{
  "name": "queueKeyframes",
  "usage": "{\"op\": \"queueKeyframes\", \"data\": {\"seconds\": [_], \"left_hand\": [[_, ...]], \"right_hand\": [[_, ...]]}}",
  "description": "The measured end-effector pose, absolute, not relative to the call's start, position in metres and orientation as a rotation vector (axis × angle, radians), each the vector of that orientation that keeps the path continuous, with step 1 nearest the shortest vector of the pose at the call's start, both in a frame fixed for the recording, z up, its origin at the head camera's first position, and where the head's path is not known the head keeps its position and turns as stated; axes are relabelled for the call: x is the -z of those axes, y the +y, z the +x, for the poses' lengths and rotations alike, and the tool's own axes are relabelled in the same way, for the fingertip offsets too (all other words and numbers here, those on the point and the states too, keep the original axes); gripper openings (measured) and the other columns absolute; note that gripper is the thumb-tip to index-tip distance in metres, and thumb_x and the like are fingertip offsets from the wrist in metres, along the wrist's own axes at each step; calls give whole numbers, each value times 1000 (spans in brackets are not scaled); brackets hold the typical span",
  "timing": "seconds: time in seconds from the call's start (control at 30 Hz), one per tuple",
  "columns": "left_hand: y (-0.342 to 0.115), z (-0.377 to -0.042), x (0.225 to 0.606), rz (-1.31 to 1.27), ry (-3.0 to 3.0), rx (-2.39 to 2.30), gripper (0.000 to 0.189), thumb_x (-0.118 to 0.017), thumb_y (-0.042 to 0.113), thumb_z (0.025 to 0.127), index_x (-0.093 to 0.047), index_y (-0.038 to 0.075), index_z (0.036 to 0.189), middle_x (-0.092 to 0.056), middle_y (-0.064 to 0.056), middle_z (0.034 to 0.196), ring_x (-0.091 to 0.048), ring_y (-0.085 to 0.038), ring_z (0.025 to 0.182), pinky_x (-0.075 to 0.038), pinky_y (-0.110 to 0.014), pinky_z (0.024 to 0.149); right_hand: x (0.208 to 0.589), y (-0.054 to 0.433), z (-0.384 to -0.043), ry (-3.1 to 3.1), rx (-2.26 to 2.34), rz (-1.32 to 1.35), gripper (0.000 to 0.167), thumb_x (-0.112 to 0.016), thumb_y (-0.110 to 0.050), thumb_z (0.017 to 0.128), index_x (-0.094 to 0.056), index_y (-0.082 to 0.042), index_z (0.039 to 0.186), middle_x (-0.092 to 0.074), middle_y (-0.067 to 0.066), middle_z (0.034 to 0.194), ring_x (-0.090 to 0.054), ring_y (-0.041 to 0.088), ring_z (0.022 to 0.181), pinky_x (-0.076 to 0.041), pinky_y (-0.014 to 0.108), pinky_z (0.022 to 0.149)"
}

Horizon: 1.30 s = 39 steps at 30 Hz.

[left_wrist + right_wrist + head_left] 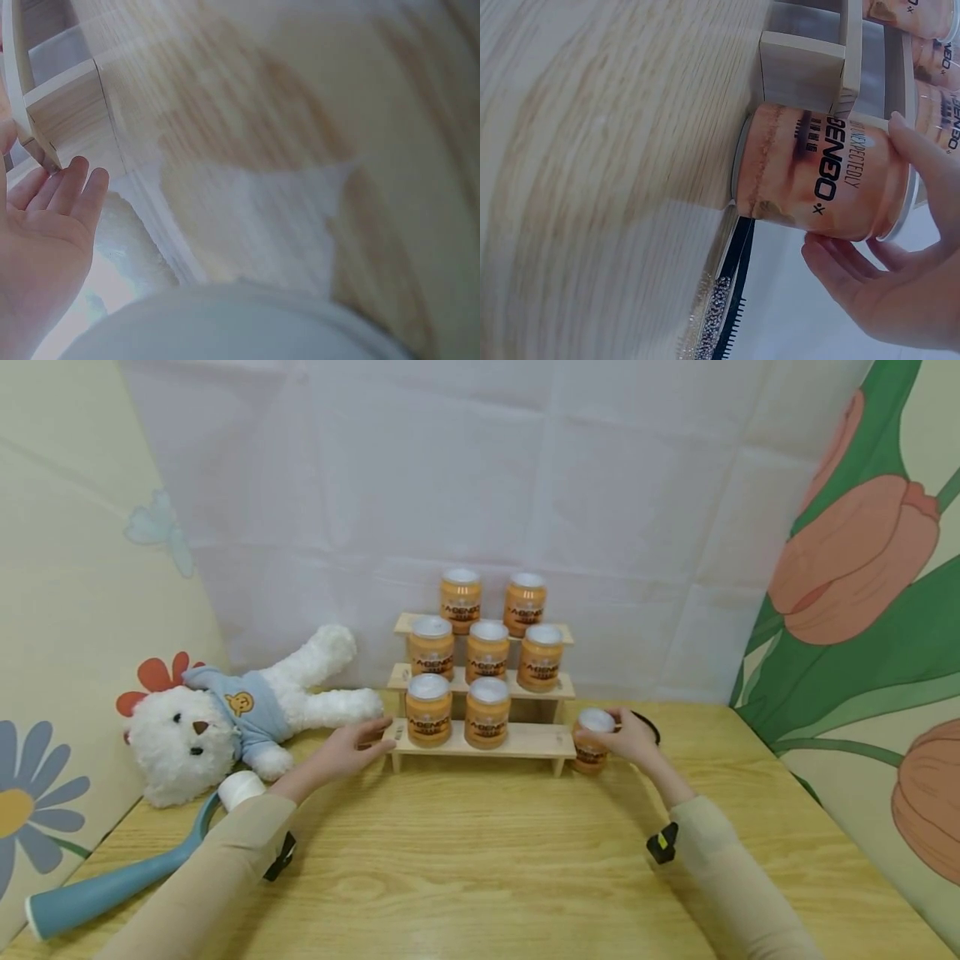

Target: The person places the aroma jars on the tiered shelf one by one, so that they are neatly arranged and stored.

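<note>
An orange printed can (589,758) with a pale lid stands upright on the table beside the right end of a three-step wooden display stand (525,741). My right hand (637,743) grips it near the top, thumb on one side and fingers on the other, as the can (810,172) in the right wrist view shows. At the stand's left end, my left hand (348,753) holds the lowest step between thumb and fingers. In the left wrist view the fingertips lie against the step's corner. More such cans stand upright: two on the top step, three on the middle, two on the lowest.
A white plush toy (187,735) in a blue shirt lies at the left. Near it are a blue-handled tool (112,889) and a white roll (241,788). A black toothed headband (735,292) lies behind the right can. White cloth (420,468) hangs behind.
</note>
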<state>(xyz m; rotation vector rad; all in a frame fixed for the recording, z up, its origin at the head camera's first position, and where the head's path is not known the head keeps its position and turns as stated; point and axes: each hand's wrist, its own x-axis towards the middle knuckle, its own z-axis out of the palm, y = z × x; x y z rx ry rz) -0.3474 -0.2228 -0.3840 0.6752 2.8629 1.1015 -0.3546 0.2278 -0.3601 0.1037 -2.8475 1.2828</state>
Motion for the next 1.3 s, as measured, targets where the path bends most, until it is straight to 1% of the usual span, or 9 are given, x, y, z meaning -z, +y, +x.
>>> {"op": "queueKeyframes", "data": {"seconds": [0.2,0.33,0.5,0.67,0.73,0.8,1.03,1.2,1.3], "left_hand": [[-223,-347,385,690,2867,-1104,62,-50,35,98,-33,-3,144,-37,-25,145,-43,-42,127,-41,-52,103],[-223,-347,384,688,2865,-1104,61,-50,34,98,-33,-4,144,-36,-25,145,-43,-42,127,-41,-51,103],[-223,-346,384,692,2861,-1108,60,-50,32,98,-33,-4,143,-36,-25,145,-43,-42,127,-41,-51,103],[-222,-346,383,679,2864,-1093,60,-50,34,98,-35,-3,143,-38,-26,144,-44,-43,126,-42,-52,102],[-222,-346,383,671,2865,-1087,60,-50,34,98,-35,-3,143,-38,-26,144,-45,-42,126,-42,-52,102],[-223,-346,383,662,2862,-1086,61,-50,35,98,-35,-2,143,-38,-26,144,-45,-42,126,-42,-52,102],[-222,-346,382,667,2866,-1083,62,-49,37,98,-35,-2,143,-38,-26,144,-45,-42,126,-42,-52,102],[-222,-347,383,677,2863,-1087,61,-50,35,98,-35,-4,143,-38,-26,144,-44,-42,126,-42,-51,102],[-222,-347,383,679,2855,-1090,60,-50,34,98,-35,-4,142,-37,-26,144,-44,-43,126,-42,-52,102]], "right_hand": [[362,232,-351,-2824,-1275,170,69,-71,-37,83,-43,0,134,-51,23,126,-53,36,111,-54,41,82],[364,234,-347,-2784,-1306,239,64,-71,-30,84,-46,3,132,-53,25,124,-55,39,109,-55,41,81],[363,238,-339,-2771,-1267,252,62,-74,-30,82,-50,1,129,-55,23,122,-57,38,106,-55,40,78],[362,243,-332,-2777,-1268,293,57,-72,-30,83,-52,2,126,-56,23,119,-58,36,103,-56,37,75],[361,244,-330,-2782,-1274,291,56,-72,-32,83,-53,0,125,-57,22,118,-58,34,102,-56,36,74],[359,245,-326,-2792,-1281,275,57,-73,-33,83,-53,-1,126,-57,22,119,-58,34,103,-56,37,75],[344,245,-317,-2812,-1308,254,71,-71,-38,84,-43,0,137,-52,25,127,-56,39,112,-55,44,83],[333,242,-314,-2790,-1369,268,74,-70,-37,85,-39,0,140,-49,25,132,-53,38,116,-55,42,85],[327,238,-313,-2769,-1393,281,73,-69,-37,85,-39,0,140,-49,25,133,-52,38,118,-55,41,85]]}}
